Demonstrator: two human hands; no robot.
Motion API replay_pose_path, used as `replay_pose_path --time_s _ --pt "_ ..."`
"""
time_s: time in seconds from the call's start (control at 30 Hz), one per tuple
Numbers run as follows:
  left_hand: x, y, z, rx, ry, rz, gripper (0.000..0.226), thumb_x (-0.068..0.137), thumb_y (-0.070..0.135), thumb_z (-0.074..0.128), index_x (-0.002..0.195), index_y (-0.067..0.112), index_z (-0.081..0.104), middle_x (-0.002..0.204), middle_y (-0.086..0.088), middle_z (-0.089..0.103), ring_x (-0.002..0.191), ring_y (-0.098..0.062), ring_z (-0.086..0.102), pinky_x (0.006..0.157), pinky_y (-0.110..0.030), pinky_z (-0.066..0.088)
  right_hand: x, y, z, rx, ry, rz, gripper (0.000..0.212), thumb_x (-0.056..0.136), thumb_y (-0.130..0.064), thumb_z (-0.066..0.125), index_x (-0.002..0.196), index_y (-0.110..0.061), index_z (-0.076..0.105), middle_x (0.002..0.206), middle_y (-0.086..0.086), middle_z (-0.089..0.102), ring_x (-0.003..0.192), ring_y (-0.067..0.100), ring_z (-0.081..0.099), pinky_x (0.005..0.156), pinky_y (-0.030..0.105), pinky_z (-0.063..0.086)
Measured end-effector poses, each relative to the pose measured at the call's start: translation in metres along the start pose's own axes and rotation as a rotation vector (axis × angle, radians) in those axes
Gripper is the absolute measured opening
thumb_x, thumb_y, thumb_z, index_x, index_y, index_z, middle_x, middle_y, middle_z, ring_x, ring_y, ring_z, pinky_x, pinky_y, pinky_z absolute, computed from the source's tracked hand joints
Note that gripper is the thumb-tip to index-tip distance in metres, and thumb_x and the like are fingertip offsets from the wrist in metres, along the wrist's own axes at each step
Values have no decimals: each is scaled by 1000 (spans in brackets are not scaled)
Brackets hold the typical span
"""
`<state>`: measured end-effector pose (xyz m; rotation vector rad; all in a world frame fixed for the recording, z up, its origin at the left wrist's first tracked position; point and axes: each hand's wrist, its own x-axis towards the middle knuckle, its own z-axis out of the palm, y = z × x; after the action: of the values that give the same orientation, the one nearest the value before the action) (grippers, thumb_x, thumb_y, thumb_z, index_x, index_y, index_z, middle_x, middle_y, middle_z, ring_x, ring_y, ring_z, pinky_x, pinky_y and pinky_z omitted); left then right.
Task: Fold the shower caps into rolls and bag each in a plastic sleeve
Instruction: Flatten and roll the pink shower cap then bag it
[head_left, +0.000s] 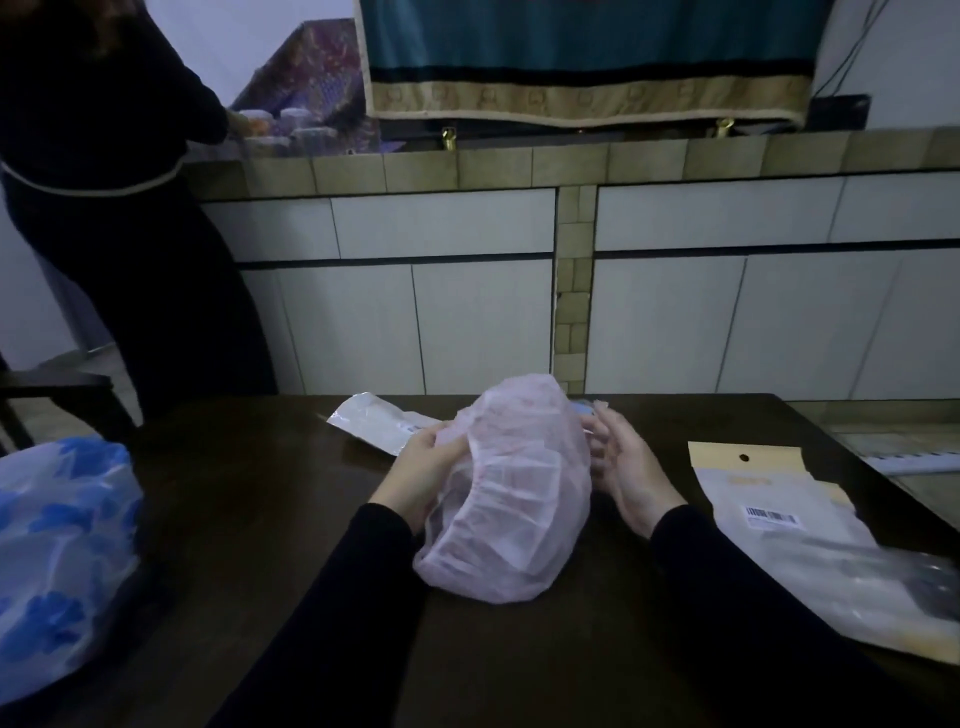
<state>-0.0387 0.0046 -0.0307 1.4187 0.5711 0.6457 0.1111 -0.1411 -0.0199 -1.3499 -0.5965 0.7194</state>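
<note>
Two hands at a pink shower cap (511, 488), puffed up on the dark worktop (249, 493). Left hand (423, 470) grip clamped on its left edge. Right hand (626, 467) beside it, fingers loosely curled, contact unclear. Plastic sleeve (769, 514) lies right.

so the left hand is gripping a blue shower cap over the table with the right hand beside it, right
Not quite: the shower cap that the left hand grips is pink, not blue, as the head view shows. The blue-patterned plastic lies apart at the table's left edge. The right hand is indeed beside the cap.
</note>
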Motion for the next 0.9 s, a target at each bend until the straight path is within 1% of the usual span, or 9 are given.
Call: replay_pose_path --time_s 0.07,0.13,0.23,0.33,0.4,0.53,0.63,0.77,0.9 --pt "6 -3 2 99 31 16 31 81 25 72 109 13 68 98 -9 75 93 -27 72 89 -47 56 2 0 -1 -116 -36 -42 31 87 -55 52 94 -29 67 96 -7 71 92 11 65 88 34 50" --pt "8 -2 4 109 17 18 32 82 35 69 111 21 68 106 -6 74 98 -25 71 94 -48 53 5 5 -3 -159 -1 -66 33 80 -49 63 101 -24 67 103 -4 71 96 13 66 89 34 53" --pt "3 4 3 -141 -156 -95 44 94 47 52 118 15 69 115 -10 71 106 -25 68 98 -46 46 13 10 -8 -70 52 -46 18 94 -32 56 110 -24 63 112 0 68 103 17 65 94 41 52" --pt "1 6 -8 -253 -218 -137 38 86 32 54 97 -1 70 91 -18 71 78 -27 70 77 -39 49 16 12 -9 -71 82 0 22 101 -23 47 119 -23 60 118 1 63 106 19 62 94 42 51" --pt "-1 5 -12 -222 -215 -95 35 77 20 63 99 -8 64 90 -21 68 77 -30 68 72 -35 51 16 15 -6 -141 110 -31 21 101 -29 45 118 -25 56 120 1 60 106 18 59 95 42 50" --pt "-1 3 -12 -271 -113 -4 29 84 7 62 108 -10 60 86 -21 70 74 -28 70 63 -30 56 5 12 1 -221 198 -324 33 83 -66 47 103 -39 51 118 -3 55 107 15 56 94 38 49" --pt "-1 4 -12 -292 -86 51 48 82 13 70 121 -11 56 106 -25 68 86 -29 68 73 -36 59 -3 9 7 -436 143 -456 36 73 -68 51 95 -39 54 107 -12 53 100 6 54 83 23 47" --pt "-5 4 -4 -300 -132 79 48 86 22 64 126 -4 57 120 -24 63 107 -35 58 97 -49 44 1 19 13 -451 30 -320 31 83 -48 65 108 -30 60 100 -6 63 93 8 62 76 24 54" --pt "-6 3 -3 -313 -196 87 40 90 21 61 122 -3 59 114 -19 66 103 -31 63 92 -43 52 2 18 11 -275 -31 -180 71 72 -66 59 133 -29 51 117 -3 62 108 15 61 94 38 52"
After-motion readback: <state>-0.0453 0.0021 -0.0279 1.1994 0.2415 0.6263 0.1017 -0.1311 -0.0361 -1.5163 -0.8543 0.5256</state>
